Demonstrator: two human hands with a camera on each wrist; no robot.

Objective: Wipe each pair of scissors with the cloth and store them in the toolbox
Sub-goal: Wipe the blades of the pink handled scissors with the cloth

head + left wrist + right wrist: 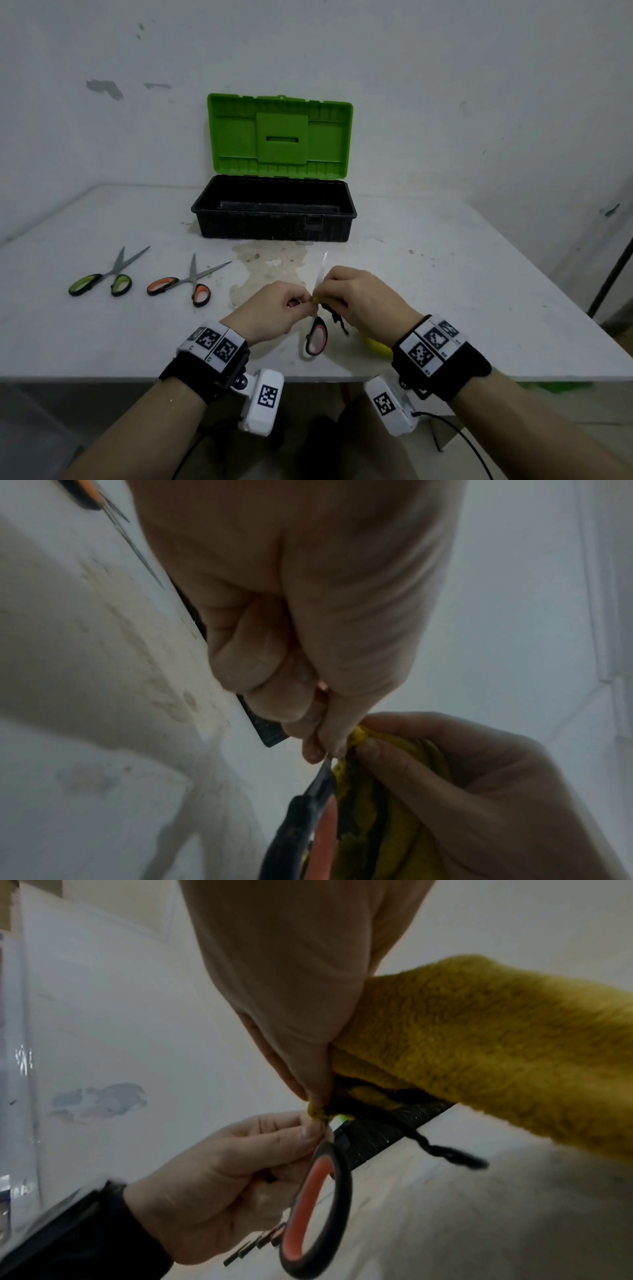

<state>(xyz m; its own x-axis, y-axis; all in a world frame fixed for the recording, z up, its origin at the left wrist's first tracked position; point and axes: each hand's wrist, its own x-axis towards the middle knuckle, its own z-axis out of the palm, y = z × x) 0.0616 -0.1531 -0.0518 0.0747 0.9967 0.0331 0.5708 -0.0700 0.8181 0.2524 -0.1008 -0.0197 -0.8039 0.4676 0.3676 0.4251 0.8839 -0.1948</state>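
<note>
My left hand (301,303) grips a pair of red-handled scissors (317,337) near the pivot, above the table's front middle; one handle loop hangs down and a blade tip points away at the toolbox. My right hand (330,291) pinches a yellow cloth (479,1042) around the blade close to the pivot. The same scissors (318,1204) and left hand (240,1177) show in the right wrist view. In the left wrist view the cloth (373,804) bunches under the right hand's fingers (428,750). The open toolbox (274,219), black with a green lid, stands behind.
Green-handled scissors (102,279) and orange-handled scissors (185,284) lie open on the white table (445,291) to the left. A brownish stain (267,270) marks the table in front of the toolbox. The wall stands right behind the box.
</note>
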